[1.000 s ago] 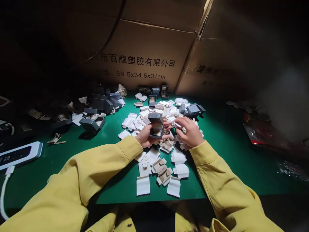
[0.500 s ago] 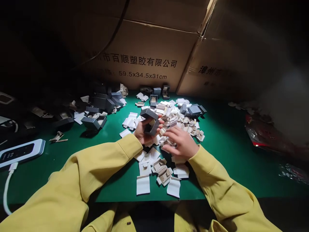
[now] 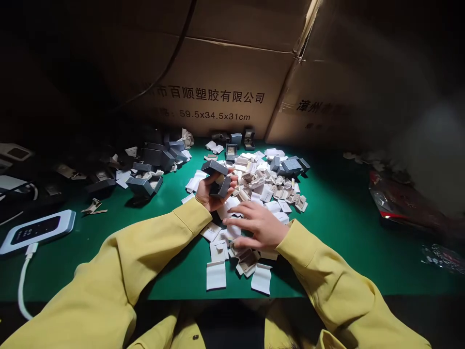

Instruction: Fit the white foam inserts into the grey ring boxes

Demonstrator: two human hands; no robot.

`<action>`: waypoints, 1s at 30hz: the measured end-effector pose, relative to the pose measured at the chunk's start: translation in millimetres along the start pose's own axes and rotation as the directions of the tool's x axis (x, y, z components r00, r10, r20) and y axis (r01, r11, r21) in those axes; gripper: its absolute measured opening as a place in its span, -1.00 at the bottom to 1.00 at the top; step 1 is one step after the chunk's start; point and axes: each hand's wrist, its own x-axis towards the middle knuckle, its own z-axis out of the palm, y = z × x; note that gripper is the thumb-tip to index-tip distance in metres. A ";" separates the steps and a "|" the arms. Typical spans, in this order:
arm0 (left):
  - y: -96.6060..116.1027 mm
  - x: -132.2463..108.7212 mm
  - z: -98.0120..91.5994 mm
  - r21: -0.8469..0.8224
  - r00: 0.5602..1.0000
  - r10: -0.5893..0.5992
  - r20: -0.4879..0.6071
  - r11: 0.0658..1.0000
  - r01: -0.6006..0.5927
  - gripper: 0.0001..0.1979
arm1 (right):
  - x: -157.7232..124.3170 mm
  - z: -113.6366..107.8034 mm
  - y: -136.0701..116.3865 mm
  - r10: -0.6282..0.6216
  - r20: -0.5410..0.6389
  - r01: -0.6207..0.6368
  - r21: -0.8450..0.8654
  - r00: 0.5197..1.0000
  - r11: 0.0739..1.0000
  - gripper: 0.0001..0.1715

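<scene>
Above the green table [image 3: 174,271], my left hand [image 3: 208,193] is wrapped round a small dark jewelry box [image 3: 220,186] whose lid stands raised. My right hand [image 3: 259,224], fingers spread and slightly bent, hovers over the heap of white and beige inserts [image 3: 265,179]; nothing shows in its grasp. Beneath its thumb lies a folded beige insert [image 3: 247,261], partly hidden by the hand. Two flat white inserts [image 3: 216,275] lie near the table's front edge, a little apart from each other.
Several dark boxes are piled [image 3: 156,155] at the left, with an open box [image 3: 144,186] in front. More boxes [image 3: 290,166] sit right of the heap. A white device [image 3: 38,230] with a cable lies far left. Large cartons [image 3: 218,63] stand behind; a red plastic bag [image 3: 399,203] lies right.
My left hand has shifted left and slightly down with the jewelry box. My right hand has moved left and toward me, over the nearer inserts.
</scene>
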 end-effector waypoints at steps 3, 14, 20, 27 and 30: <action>-0.8 0.7 -0.4 0.023 1.000 0.001 -0.027 1.000 0.000 -0.67 | 2.5 5.4 -10.2 -0.108 0.108 0.095 0.113 0.988 0.989 -0.45; -3.3 0.9 1.8 0.055 0.997 0.004 -0.072 0.998 0.000 -0.70 | 2.1 12.6 -7.3 0.058 0.073 -0.050 -0.110 0.996 0.993 -0.74; 0.7 1.2 0.3 0.030 0.999 0.016 -0.029 0.999 -0.016 -0.68 | 1.9 8.4 -5.8 0.186 -0.019 -0.185 -0.212 0.982 0.960 -0.67; 14.1 1.6 -7.2 -0.001 0.995 0.090 0.048 0.996 -0.090 -0.67 | 12.6 16.2 -32.8 -0.089 0.124 0.097 -0.058 0.988 0.994 -0.48; 14.2 0.2 -8.8 0.026 0.995 0.085 0.045 0.996 -0.086 -0.65 | 14.0 20.6 -27.7 0.019 0.129 -0.006 -0.099 0.991 0.995 -0.70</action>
